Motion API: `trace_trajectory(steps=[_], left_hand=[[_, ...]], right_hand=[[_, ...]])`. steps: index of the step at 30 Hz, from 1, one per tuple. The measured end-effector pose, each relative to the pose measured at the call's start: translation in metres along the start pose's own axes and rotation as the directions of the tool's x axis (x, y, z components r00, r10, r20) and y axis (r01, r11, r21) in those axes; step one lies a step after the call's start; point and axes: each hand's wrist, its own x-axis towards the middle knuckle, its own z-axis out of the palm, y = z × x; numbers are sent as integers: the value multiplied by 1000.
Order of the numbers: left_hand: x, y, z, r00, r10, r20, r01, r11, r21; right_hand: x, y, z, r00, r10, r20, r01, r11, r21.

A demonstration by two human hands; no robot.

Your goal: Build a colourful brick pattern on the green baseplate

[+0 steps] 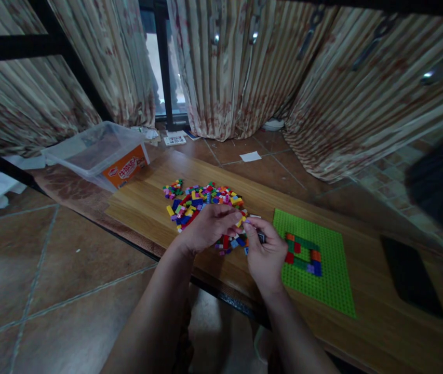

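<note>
Over the heap of small coloured building bricks (184, 208), both hands come together with their fingertips nearly touching. My left hand (210, 227) is closed, fingers curled, and a yellow building brick (240, 221) shows at its fingertips. Between the thumb and fingers of my right hand (267, 253) is a small purple building brick (247, 222); a dark piece (260, 237) also shows by these fingers. Just right of that hand lies a green baseplate (334, 259). On it stands a rectangular outline of green, red, orange, blue and purple bricks (314, 267). The hands hide part of the heap.
A smaller brick cluster (173, 189) lies beyond the main heap on the wooden tabletop (143, 208). At the left end stands a clear plastic bin (100, 156) with an orange label. A black flat object (412, 275) rests at the right. Striped curtains (240, 72) hang behind.
</note>
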Motion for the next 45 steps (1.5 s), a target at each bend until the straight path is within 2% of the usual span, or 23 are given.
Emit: trace_trajectory(steps=[6, 12, 17, 25, 32, 37, 42, 45], left_hand=[[2, -1, 2, 1000, -6, -29, 7, 999, 46], [9, -10, 3, 999, 5, -54, 5, 982, 187], [12, -14, 8, 993, -6, -120, 35, 969, 245], [12, -15, 10, 991, 1, -134, 35, 963, 266], [12, -8, 11, 989, -71, -129, 96, 975, 200], [10, -7, 8, 993, -54, -103, 68, 988, 141], [15, -10, 7, 979, -3, -203, 46, 977, 210], [15, -9, 9, 979, -15, -202, 66, 967, 247]], right_hand=[[0, 7, -1, 1000, -28, 7, 28, 999, -22], [-1, 13, 0, 999, -39, 6, 39, 997, -61], [-2, 15, 1, 998, -43, 43, 48, 989, -137], [-1, 13, -1, 993, -94, 71, 106, 975, -193], [1, 10, -5, 990, -118, 81, 131, 974, -187], [6, 13, -10, 997, -82, 1, 82, 984, -158], [9, 17, -10, 998, -50, -23, 47, 990, -131], [8, 16, -11, 998, -56, 1, 55, 986, -155]])
